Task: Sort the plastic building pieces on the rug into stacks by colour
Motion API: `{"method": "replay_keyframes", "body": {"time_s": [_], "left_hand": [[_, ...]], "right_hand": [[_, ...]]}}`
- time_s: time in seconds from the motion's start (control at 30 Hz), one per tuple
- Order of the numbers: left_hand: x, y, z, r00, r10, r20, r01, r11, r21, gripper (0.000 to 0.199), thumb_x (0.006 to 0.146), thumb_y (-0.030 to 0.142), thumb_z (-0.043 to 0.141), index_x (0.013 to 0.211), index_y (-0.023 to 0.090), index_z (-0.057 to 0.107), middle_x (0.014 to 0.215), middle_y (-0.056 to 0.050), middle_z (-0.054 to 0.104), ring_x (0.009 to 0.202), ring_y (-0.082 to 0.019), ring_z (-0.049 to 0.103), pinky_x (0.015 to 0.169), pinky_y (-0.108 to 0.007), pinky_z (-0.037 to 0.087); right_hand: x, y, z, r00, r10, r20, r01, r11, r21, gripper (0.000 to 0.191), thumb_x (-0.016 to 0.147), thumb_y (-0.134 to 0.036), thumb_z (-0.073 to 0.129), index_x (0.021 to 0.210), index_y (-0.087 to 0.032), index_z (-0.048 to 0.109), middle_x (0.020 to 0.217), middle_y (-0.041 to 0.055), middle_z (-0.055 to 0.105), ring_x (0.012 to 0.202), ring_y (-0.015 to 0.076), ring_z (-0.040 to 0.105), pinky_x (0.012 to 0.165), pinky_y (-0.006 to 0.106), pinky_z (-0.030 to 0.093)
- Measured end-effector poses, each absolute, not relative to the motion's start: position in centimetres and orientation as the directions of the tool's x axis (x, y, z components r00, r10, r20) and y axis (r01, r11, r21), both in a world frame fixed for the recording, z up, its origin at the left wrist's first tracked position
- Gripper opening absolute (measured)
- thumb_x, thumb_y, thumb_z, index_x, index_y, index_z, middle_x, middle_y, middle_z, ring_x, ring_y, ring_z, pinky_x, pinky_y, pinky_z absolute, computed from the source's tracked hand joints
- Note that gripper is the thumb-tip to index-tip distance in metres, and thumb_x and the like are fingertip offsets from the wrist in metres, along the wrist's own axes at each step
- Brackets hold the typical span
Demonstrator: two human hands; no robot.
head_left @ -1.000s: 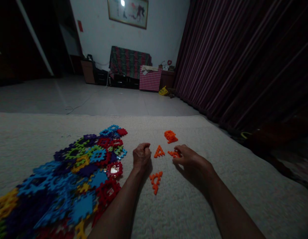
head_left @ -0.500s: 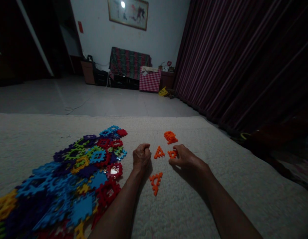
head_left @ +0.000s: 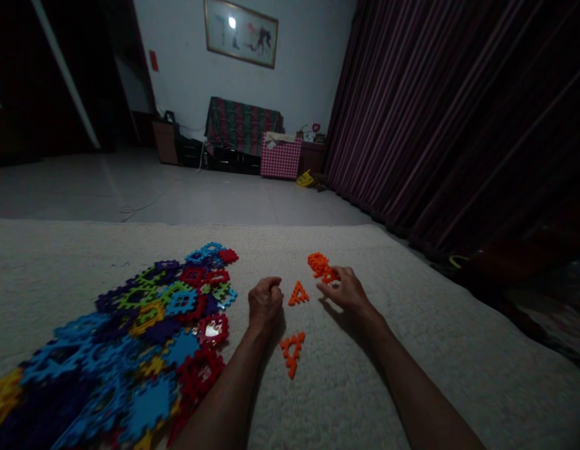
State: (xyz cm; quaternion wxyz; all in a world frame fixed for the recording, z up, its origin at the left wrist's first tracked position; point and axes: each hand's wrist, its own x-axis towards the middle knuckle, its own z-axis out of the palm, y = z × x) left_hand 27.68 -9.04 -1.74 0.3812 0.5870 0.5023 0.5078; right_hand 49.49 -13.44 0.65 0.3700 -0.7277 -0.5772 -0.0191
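At the tips of the right hand (head_left: 349,291), a small orange piece (head_left: 328,275): flat, bright, bumpy along the edges, with an opening in the middle. Full outline partly hidden behind the fingers. Placed right at the near edge of an orange heap (head_left: 317,261), just beyond the right fingertips and slightly to their left; overlapping in view, but cannot tell whether actually touching.

Right hand partly curled, thumb and fingers closed about the orange piece from the right, palm turned inward, low over the pale bedcover (head_left: 412,350). Left hand (head_left: 265,303) curled into a loose fist, thumb against the bent fingers, resting on the bedcover well apart from the right. Cannot tell whether anything sits inside the curl.

Between the two hands, just right of the left knuckles, an orange triangle (head_left: 298,294) with toothed sides and a hole in the centre, lying flat, one corner pointing away from the body. Nearer the body, between the forearms and closer to the left wrist, a larger-looking triangle (head_left: 292,353), also orange and toothed, pointing toward the body. To the left of the left hand, a broad, jumbled pile (head_left: 163,331) of blue, purple, red, green and yellow pieces.
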Motion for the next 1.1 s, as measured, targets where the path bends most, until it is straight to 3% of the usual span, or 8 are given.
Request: {"method": "replay_keyframes", "body": {"time_s": [0.1,0.27,0.43,0.73,0.97,1.1], "left_hand": [[27.7,-9.0,-1.9,-0.009,0.979,0.204,0.203,-0.198,0.959,0.035,0.072,0.018,0.048,0.094,0.015,0.075,0.085,-0.009,0.076,0.082,-0.020,0.072,0.077,-0.030,0.056],[27.6,-9.0,-1.7,0.004,0.982,0.190,0.205,-0.187,0.961,0.036,0.072,0.017,0.047,0.095,0.014,0.075,0.083,-0.009,0.076,0.081,-0.021,0.072,0.078,-0.031,0.056],[27.6,-9.1,-1.6,-0.002,0.981,0.196,0.209,-0.192,0.959,0.035,0.073,0.018,0.048,0.094,0.014,0.075,0.086,-0.009,0.076,0.083,-0.021,0.072,0.080,-0.032,0.056],[27.8,-8.8,-2.2,-0.004,0.980,0.199,0.203,-0.194,0.960,0.035,0.072,0.018,0.049,0.095,0.015,0.075,0.088,-0.009,0.076,0.082,-0.020,0.072,0.078,-0.030,0.056],[27.6,-8.9,-2.0,-0.001,0.978,0.207,0.205,-0.203,0.958,0.035,0.073,0.018,0.048,0.095,0.013,0.075,0.090,-0.010,0.076,0.082,-0.020,0.072,0.079,-0.031,0.056],[27.6,-9.1,-1.5,-0.003,0.982,0.186,0.207,-0.182,0.961,0.035,0.073,0.017,0.048,0.094,0.014,0.075,0.087,-0.009,0.076,0.081,-0.019,0.072,0.077,-0.029,0.056]], "right_hand": [[49.5,-12.0,-0.5,0.389,0.769,0.508,0.843,-0.076,-0.532,0.053,0.069,-0.043,0.071,0.113,-0.015,0.061,0.112,0.0143,0.056,0.097,0.0258,0.060,0.078,0.037,0.055],[48.9,-11.2,-1.9,0.381,0.700,0.603,0.895,-0.116,-0.431,0.057,0.072,-0.044,0.069,0.120,-0.016,0.056,0.117,0.0156,0.054,0.110,0.0309,0.054,0.088,0.044,0.051],[48.5,-11.2,-1.6,0.363,0.718,0.594,0.915,-0.155,-0.372,0.055,0.074,-0.042,0.068,0.120,-0.015,0.056,0.115,0.0151,0.055,0.108,0.0301,0.053,0.092,0.045,0.048],[48.4,-11.4,-1.4,0.384,0.734,0.560,0.909,-0.195,-0.369,0.056,0.076,-0.044,0.066,0.122,-0.014,0.055,0.117,0.0151,0.054,0.108,0.0295,0.053,0.091,0.043,0.048],[48.6,-11.4,-1.5,0.382,0.720,0.579,0.899,-0.146,-0.412,0.057,0.075,-0.043,0.068,0.122,-0.014,0.055,0.117,0.0157,0.054,0.110,0.0304,0.053,0.091,0.045,0.048],[47.9,-12.2,-0.6,0.319,0.678,0.662,0.888,0.029,-0.459,0.035,0.084,-0.036,0.059,0.113,-0.017,0.059,0.111,0.0133,0.057,0.103,0.0266,0.056,0.091,0.043,0.049]]}}
